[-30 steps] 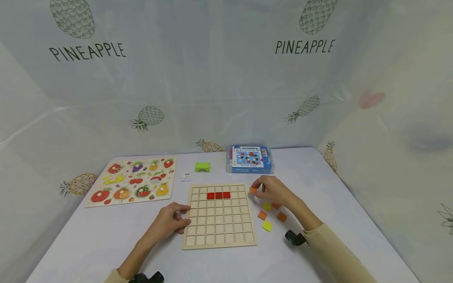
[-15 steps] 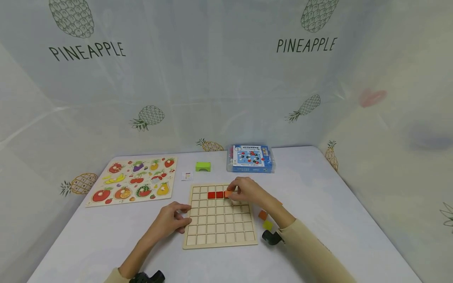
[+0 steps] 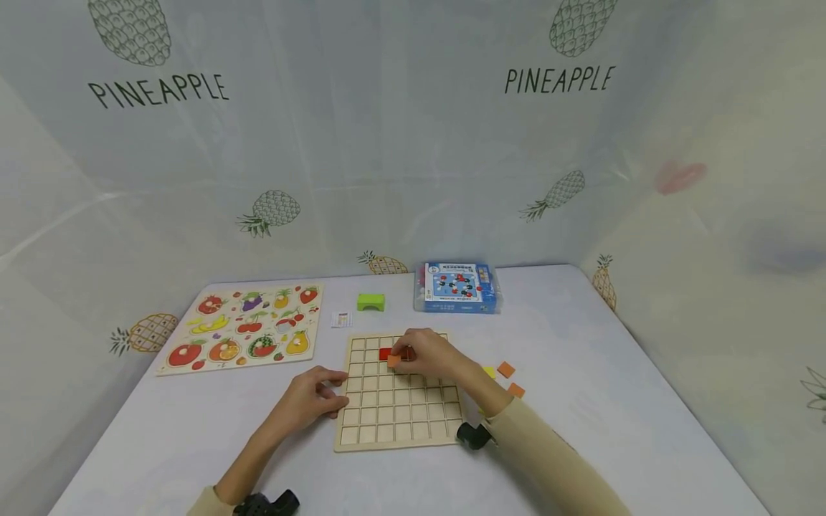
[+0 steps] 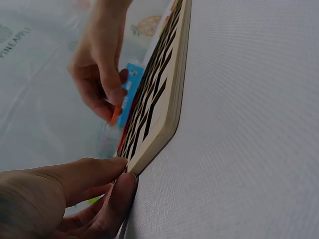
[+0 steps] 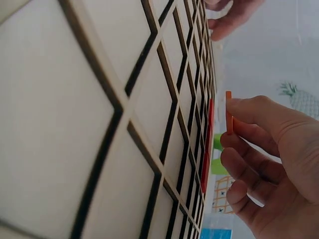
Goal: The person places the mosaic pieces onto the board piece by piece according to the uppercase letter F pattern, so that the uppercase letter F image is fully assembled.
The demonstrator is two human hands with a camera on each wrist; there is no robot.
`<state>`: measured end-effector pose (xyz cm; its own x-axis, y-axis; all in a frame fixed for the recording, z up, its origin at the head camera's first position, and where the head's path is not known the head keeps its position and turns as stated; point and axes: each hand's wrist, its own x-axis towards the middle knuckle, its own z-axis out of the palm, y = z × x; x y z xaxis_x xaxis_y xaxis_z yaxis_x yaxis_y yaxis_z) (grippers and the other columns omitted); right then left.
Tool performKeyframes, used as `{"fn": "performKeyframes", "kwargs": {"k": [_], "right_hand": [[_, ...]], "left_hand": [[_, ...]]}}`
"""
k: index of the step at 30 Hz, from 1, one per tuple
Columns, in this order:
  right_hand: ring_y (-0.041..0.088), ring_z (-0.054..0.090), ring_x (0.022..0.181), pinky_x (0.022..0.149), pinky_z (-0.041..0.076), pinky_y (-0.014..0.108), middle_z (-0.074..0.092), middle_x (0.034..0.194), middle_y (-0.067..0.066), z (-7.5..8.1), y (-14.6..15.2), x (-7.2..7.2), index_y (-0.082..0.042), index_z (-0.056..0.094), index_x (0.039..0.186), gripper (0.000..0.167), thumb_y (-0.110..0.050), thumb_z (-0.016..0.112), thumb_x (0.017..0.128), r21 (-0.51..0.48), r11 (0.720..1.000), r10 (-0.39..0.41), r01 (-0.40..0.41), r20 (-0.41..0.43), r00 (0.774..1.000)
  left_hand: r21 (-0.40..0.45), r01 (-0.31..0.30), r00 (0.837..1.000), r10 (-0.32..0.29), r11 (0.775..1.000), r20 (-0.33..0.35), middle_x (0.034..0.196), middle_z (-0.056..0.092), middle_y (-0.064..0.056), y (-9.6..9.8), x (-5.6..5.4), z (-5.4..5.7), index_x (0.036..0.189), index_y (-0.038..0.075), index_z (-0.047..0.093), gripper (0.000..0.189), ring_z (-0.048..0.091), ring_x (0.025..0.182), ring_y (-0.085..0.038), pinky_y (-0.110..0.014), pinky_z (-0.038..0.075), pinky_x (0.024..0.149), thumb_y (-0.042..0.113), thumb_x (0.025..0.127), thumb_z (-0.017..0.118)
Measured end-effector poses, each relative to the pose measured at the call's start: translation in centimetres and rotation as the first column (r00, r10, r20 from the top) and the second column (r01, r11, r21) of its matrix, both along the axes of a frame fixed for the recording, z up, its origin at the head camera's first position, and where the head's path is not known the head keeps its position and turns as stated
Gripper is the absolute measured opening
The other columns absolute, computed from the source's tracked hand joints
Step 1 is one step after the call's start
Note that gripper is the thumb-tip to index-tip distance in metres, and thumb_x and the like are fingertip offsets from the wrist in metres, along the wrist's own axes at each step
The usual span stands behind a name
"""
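A pale wooden grid board lies on the table, with red square tiles in a row near its far side. My left hand rests at the board's left edge, its thumb and index fingertip spaced apart along the rim. Over the red row, my right hand pinches an orange square tile between thumb and fingers. The right wrist view shows this tile edge-on, held off the grid. Part of the red row is hidden behind the right hand.
Loose orange tiles and yellow tiles lie right of the board, partly behind the right forearm. A fruit puzzle board is at the left. Toward the back are a green arch block, a small printed card and a blue boxed set.
My right hand has carried the orange tile leftward from beside the board, to over the red row. My left hand stays at the board's left edge.
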<state>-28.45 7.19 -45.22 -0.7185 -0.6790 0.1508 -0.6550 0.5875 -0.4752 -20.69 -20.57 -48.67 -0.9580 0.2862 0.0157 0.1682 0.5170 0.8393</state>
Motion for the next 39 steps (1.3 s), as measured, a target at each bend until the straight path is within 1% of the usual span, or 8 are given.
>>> {"fn": "performKeyframes", "kwargs": {"k": [4, 10, 14, 20, 25, 31, 39], "right_hand": [[0.015, 0.06, 0.08, 0.067, 0.046, 0.018, 0.069, 0.091, 0.002, -0.1, -0.5, 0.1, -0.011, 0.075, 0.103, 0.021, -0.026, 0.074, 0.089, 0.002, 1.0, -0.005, 0.005, 0.004, 1.0], [0.012, 0.062, 0.085, 0.073, 0.05, 0.017, 0.068, 0.092, -0.003, -0.2, -1.3, 0.2, -0.013, 0.076, 0.103, 0.02, -0.028, 0.073, 0.089, 0.041, 0.999, -0.005, 0.005, 0.01, 1.0], [0.01, 0.062, 0.087, 0.075, 0.051, 0.018, 0.068, 0.096, -0.004, -0.2, -1.9, 0.3, -0.014, 0.076, 0.104, 0.021, -0.028, 0.073, 0.089, 0.076, 0.997, -0.015, 0.015, 0.006, 1.0], [0.006, 0.058, 0.081, 0.07, 0.05, 0.018, 0.066, 0.095, -0.006, -0.3, -2.2, 0.5, -0.017, 0.076, 0.105, 0.023, -0.032, 0.073, 0.088, 0.129, 0.991, -0.04, 0.044, -0.03, 0.999], [0.005, 0.056, 0.079, 0.069, 0.049, 0.018, 0.065, 0.094, -0.006, -0.2, -2.3, 0.6, -0.017, 0.076, 0.105, 0.023, -0.032, 0.073, 0.089, 0.131, 0.99, -0.049, 0.054, -0.043, 0.998], [0.006, 0.059, 0.082, 0.071, 0.052, 0.019, 0.066, 0.097, -0.005, -0.1, -2.4, 0.8, -0.016, 0.076, 0.106, 0.024, -0.032, 0.073, 0.088, 0.144, 0.987, -0.06, 0.067, -0.054, 0.997], [0.007, 0.06, 0.084, 0.071, 0.052, 0.02, 0.067, 0.099, -0.004, 0.5, -2.1, 1.0, -0.016, 0.076, 0.107, 0.025, -0.033, 0.073, 0.089, 0.145, 0.987, -0.057, 0.063, -0.049, 0.997]], "left_hand": [[-0.015, 0.014, 1.0, -0.014, 1.0, -0.024, 0.103, 0.06, -0.015, -0.2, -0.1, -0.1, 0.12, -0.001, 0.066, 0.045, 0.068, 0.065, -0.01, -0.023, 0.059, 0.056, 0.012, 0.08, 0.08], [-0.018, 0.011, 1.0, -0.011, 1.0, -0.02, 0.102, 0.06, -0.014, -0.3, -0.1, 0.0, 0.121, -0.001, 0.066, 0.045, 0.068, 0.065, -0.01, -0.023, 0.058, 0.057, 0.012, 0.08, 0.08], [-0.019, 0.008, 1.0, -0.008, 1.0, -0.017, 0.102, 0.06, -0.014, -0.2, -0.1, 0.1, 0.12, -0.002, 0.066, 0.044, 0.068, 0.065, -0.01, -0.023, 0.058, 0.056, 0.01, 0.08, 0.08], [-0.026, 0.012, 1.0, -0.012, 1.0, -0.017, 0.104, 0.06, -0.015, 0.0, -0.1, 0.3, 0.12, -0.002, 0.066, 0.043, 0.067, 0.066, -0.009, -0.023, 0.059, 0.055, 0.009, 0.08, 0.079], [-0.033, 0.008, 1.0, -0.009, 0.999, -0.025, 0.104, 0.06, -0.015, 0.1, -0.1, 0.3, 0.12, -0.002, 0.066, 0.043, 0.066, 0.067, -0.009, -0.023, 0.058, 0.055, 0.009, 0.08, 0.079], [-0.044, 0.011, 1.0, -0.013, 0.999, -0.028, 0.104, 0.06, -0.015, 0.1, -0.2, 0.2, 0.12, -0.002, 0.066, 0.043, 0.066, 0.067, -0.008, -0.023, 0.058, 0.055, 0.01, 0.08, 0.079], [-0.038, 0.002, 1.0, -0.002, 0.999, -0.008, 0.104, 0.06, -0.016, 0.2, 0.0, 0.4, 0.12, -0.002, 0.066, 0.043, 0.067, 0.065, -0.01, -0.024, 0.059, 0.055, 0.009, 0.081, 0.079]]}}
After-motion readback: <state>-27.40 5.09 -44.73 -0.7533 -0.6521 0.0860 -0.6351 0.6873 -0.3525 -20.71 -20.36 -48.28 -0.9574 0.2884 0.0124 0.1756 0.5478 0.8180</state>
